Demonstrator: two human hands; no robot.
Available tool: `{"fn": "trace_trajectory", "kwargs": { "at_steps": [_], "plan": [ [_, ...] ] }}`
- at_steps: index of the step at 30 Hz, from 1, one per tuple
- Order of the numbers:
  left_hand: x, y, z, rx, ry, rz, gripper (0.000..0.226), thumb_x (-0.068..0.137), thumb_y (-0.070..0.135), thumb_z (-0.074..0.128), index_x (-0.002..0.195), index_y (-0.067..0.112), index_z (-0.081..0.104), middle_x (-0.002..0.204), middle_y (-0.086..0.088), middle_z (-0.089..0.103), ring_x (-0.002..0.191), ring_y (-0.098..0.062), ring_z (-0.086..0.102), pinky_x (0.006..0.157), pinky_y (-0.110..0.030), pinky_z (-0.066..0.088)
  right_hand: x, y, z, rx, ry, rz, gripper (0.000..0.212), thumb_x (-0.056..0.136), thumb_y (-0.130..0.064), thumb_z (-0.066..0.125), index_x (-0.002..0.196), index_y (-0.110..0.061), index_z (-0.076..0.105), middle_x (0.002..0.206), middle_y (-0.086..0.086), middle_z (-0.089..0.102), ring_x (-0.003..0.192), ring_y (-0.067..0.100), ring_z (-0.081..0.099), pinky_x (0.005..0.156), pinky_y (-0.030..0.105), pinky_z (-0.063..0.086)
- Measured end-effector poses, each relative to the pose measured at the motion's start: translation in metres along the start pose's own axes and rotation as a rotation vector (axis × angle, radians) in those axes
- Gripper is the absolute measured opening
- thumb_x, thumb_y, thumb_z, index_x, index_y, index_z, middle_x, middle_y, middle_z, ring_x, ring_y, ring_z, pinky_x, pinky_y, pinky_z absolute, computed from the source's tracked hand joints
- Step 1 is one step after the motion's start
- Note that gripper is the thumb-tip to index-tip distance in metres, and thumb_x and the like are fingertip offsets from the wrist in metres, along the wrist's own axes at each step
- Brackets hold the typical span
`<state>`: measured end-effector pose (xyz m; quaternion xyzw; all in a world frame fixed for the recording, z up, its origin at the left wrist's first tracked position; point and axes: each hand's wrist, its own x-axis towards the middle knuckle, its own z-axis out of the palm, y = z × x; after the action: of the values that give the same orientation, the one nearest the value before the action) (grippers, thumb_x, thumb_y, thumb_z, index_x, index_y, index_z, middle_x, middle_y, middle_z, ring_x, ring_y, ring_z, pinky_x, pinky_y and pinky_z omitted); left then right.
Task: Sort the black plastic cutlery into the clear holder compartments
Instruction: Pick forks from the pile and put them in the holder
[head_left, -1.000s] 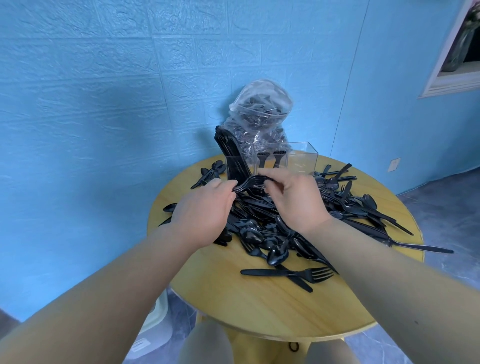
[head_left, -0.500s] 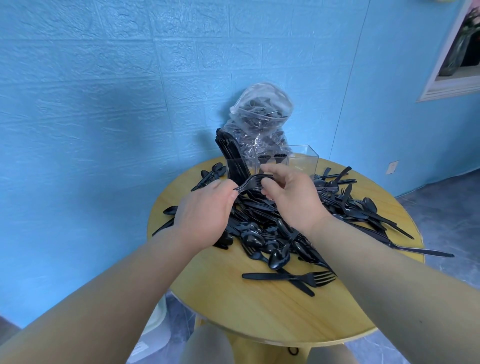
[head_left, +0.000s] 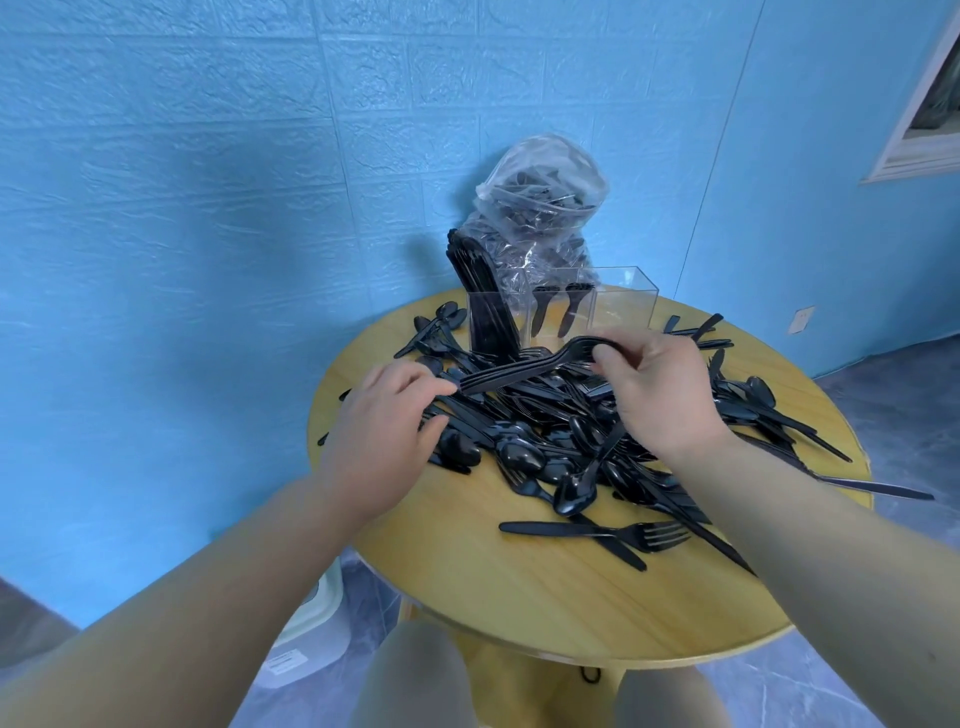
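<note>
A heap of black plastic cutlery covers the round wooden table. My right hand pinches the head end of a small stack of black forks, held just above the heap. My left hand has its fingertips at the handle end of that stack. Behind stands the clear holder: its left compartment is packed with tall black pieces, the middle one holds a few pieces, the right one looks empty.
A clear plastic bag with more black cutlery leans on the blue wall behind the holder. A lone fork lies near the front of the table. A long knife overhangs the right edge. A pale bin stands on the floor at left.
The stack of forks has been drawn out longer between the hands. My left hand has dropped lower and left along the handles; my right hand stays at the fork heads.
</note>
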<state>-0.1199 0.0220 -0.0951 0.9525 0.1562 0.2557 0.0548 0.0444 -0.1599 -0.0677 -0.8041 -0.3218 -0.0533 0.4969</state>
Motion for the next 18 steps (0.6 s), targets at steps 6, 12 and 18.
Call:
{"fn": "trace_trajectory", "kwargs": {
  "at_steps": [6, 12, 18],
  "plan": [
    [0.004, 0.011, -0.008, -0.040, -0.071, 0.012, 0.041, 0.100, 0.032, 0.041, 0.139, 0.022, 0.046, 0.136, 0.005, 0.050, 0.124, -0.017, 0.042, 0.100, -0.032, 0.034, -0.006, -0.008, 0.006, 0.034, -0.064, -0.032, 0.021, 0.094, -0.016, 0.056, 0.108, -0.019, 0.072, 0.081, -0.013, 0.069, 0.078, 0.008, 0.066, 0.076, 0.011, 0.050],
    [0.058, 0.033, -0.017, -0.112, -0.110, 0.020, 0.033, 0.102, 0.022, 0.037, 0.129, 0.025, 0.056, 0.097, 0.007, 0.061, 0.076, -0.011, 0.053, 0.063, -0.025, 0.038, 0.014, -0.032, -0.005, 0.298, 0.004, -0.031, 0.018, 0.091, -0.012, 0.062, 0.099, -0.026, 0.069, 0.088, -0.011, 0.070, 0.081, -0.002, 0.065, 0.080, 0.011, 0.049],
    [0.137, 0.053, -0.014, -0.153, 0.062, 0.113, 0.040, 0.098, 0.022, 0.048, 0.138, 0.021, 0.049, 0.127, -0.001, 0.061, 0.113, -0.022, 0.057, 0.095, -0.036, 0.046, 0.073, -0.040, -0.040, 0.082, 0.313, -0.275, 0.017, 0.090, -0.011, 0.060, 0.098, -0.018, 0.074, 0.080, -0.021, 0.064, 0.069, -0.006, 0.057, 0.069, 0.007, 0.042]
  ]
}}
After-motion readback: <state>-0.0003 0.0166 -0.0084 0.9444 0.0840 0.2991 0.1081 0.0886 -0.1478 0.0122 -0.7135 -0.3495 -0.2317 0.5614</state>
